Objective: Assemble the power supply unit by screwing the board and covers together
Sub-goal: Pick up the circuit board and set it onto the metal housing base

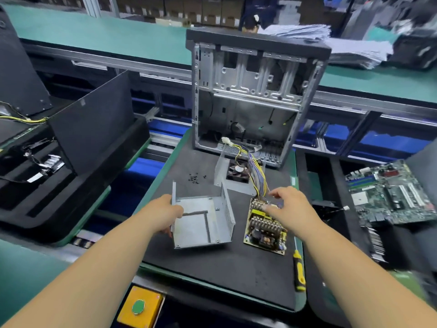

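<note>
A grey metal bottom cover, a U-shaped tray, lies on the black mat. My left hand grips its left wall. To its right lies the power supply board with a yellow transformer and heat sinks. My right hand hovers over the board's far end, fingers spread and touching it near the wire bundle. The wires lead back to the fan cover. Several black screws lie loose behind the bottom cover.
An open computer case stands upright at the mat's far edge. A yellow-handled screwdriver lies at the mat's right edge. A green motherboard sits to the right, black foam trays to the left, a yellow button box below.
</note>
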`<control>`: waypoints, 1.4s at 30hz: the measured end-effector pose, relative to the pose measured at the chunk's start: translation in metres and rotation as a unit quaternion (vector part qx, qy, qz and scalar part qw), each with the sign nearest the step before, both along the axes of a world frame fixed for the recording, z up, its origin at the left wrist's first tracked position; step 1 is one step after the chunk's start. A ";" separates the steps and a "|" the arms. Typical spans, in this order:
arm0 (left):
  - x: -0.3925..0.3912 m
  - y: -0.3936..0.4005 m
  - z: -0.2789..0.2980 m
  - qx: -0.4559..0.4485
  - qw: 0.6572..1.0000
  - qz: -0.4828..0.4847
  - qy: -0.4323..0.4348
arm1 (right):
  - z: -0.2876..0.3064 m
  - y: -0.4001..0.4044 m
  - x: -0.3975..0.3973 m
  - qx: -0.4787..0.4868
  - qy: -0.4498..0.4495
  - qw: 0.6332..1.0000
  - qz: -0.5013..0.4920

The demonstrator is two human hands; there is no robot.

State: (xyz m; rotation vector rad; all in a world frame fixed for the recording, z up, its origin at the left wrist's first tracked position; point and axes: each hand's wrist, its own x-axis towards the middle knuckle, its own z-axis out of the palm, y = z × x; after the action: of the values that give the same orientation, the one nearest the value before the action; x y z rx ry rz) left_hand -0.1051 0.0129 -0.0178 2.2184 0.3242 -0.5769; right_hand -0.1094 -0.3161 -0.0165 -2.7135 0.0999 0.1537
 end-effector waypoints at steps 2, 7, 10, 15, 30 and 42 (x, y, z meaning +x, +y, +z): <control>0.003 0.000 -0.005 0.015 1.000 -0.016 0.002 | -0.005 -0.003 -0.005 -0.032 0.050 0.998 0.009; 0.015 0.000 -0.010 0.038 0.998 -0.057 -0.010 | -0.021 -0.001 -0.007 -0.051 0.100 0.994 0.006; 0.022 -0.003 -0.013 0.042 0.995 -0.087 -0.015 | -0.027 0.003 -0.006 -0.063 0.084 0.994 -0.003; 0.024 -0.012 -0.017 0.041 0.989 -0.139 -0.018 | -0.025 0.008 -0.004 -0.088 0.075 0.993 -0.011; 0.027 -0.032 -0.019 0.010 0.982 -0.191 0.003 | 0.056 -0.018 -0.005 -0.071 -0.027 0.996 -0.055; 0.039 -0.072 0.043 -0.068 0.955 -0.044 -0.285 | 0.119 0.008 0.012 -0.028 -0.126 0.992 -0.011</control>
State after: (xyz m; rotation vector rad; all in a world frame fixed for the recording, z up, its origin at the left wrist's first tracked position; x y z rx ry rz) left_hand -0.0666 -0.0595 0.0250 2.1607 -0.1120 0.0137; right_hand -0.0976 -0.3078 0.1027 -2.7596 0.0598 -0.2022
